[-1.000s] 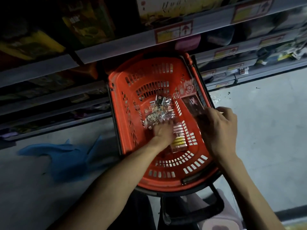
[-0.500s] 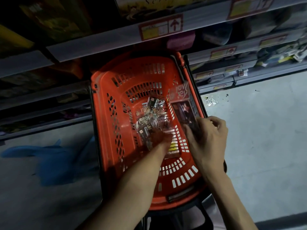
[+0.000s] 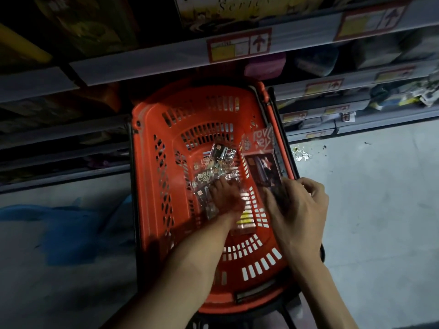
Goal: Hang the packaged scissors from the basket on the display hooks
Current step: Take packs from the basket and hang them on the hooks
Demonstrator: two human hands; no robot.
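An orange shopping basket (image 3: 152,176) stands on the floor below me. Several clear packaged scissors (image 3: 213,162) lie in a pile on its bottom. My left hand (image 3: 226,198) reaches down into the basket and lies on top of that pile; whether its fingers grip a pack is hidden. My right hand (image 3: 299,210) holds a stack of packaged scissors (image 3: 260,157) by the lower end, upright against the basket's right wall. The display hooks are out of view.
Store shelves with price labels (image 3: 240,47) run across the top and right. A blue cloth (image 3: 61,233) lies on the grey floor left of the basket. Small litter (image 3: 300,153) sits on the floor at right. The basket's black handle (image 3: 282,129) lies along its right rim.
The view has shifted, so the basket sits lower and more central. My left hand has slid further onto the pile. My right hand has kept hold of its stack at the right wall.
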